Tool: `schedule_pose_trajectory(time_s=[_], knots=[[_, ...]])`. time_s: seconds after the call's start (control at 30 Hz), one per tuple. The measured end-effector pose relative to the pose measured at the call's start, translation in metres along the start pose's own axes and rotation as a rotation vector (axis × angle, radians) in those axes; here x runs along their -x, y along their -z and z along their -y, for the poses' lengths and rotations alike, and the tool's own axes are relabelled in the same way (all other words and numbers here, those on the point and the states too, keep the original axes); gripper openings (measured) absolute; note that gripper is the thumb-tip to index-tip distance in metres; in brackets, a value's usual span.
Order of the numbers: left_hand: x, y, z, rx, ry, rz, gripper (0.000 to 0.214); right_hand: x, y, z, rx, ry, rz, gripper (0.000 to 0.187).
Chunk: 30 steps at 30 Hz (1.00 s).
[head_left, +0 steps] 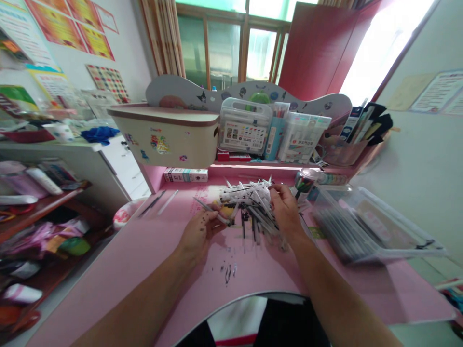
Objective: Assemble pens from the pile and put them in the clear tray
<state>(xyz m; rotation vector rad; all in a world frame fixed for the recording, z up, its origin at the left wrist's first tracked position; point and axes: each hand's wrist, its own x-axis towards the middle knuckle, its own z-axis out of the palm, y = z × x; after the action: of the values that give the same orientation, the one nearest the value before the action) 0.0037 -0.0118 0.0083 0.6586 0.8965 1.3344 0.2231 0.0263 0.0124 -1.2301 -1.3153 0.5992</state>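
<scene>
A loose pile of white and black pens [249,200] lies in the middle of the pink desk [137,255]. My left hand [198,231] rests just left of the pile, its fingers closed on one pen [211,211] that sticks out up and to the left. My right hand [285,207] is on the right side of the pile, its fingers curled into the pens. Small black pen caps [227,272] lie scattered on the desk in front of the pile.
A clear plastic box [365,226] lies open at the right. Two loose pens [157,202] lie at the left. On the back shelf stand a cream bin [170,135], marker cases [244,126] and a small carton [185,174]. Cluttered shelves [43,202] stand at the left.
</scene>
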Motion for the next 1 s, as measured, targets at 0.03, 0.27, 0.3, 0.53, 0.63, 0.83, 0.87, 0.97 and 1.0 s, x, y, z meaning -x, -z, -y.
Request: schedule_pose_trajectory(time_s=[0.03, 0.27, 0.3, 0.53, 0.63, 0.83, 0.87, 0.97, 1.0], knots=[[0.001, 0.000, 0.000, 0.004, 0.001, -0.010, 0.013, -0.005, 0.005, 0.000, 0.086, 0.041, 0.011, 0.018], [0.001, -0.001, 0.000, -0.011, 0.049, -0.027, 0.022, -0.003, 0.021, 0.014, 0.808, 0.194, 0.771, 0.017], [0.001, -0.001, 0.000, -0.027, 0.060, -0.018, 0.023, 0.000, 0.021, 0.016, 0.869, 0.185, 0.828, 0.021], [0.000, -0.003, 0.002, -0.158, 0.165, 0.001, 0.018, 0.014, 0.015, 0.014, 1.030, 0.187, 0.855, 0.032], [-0.001, 0.000, 0.005, -0.202, 0.198, 0.056, 0.015, 0.015, 0.013, 0.011, 1.010, 0.197, 0.829, 0.029], [0.005, 0.002, 0.013, -0.287, 0.270, 0.158, 0.017, 0.009, 0.014, 0.016, 0.651, 0.197, 0.740, 0.022], [0.007, 0.001, 0.014, -0.297, 0.275, 0.180, 0.016, 0.008, 0.013, 0.016, 0.545, 0.154, 0.711, 0.023], [0.014, -0.003, 0.015, -0.281, 0.314, 0.243, 0.014, 0.006, 0.007, 0.013, 0.160, 0.002, 0.625, 0.025], [0.017, -0.005, 0.015, -0.261, 0.326, 0.253, 0.015, 0.006, 0.004, 0.011, 0.039, -0.029, 0.594, 0.028]])
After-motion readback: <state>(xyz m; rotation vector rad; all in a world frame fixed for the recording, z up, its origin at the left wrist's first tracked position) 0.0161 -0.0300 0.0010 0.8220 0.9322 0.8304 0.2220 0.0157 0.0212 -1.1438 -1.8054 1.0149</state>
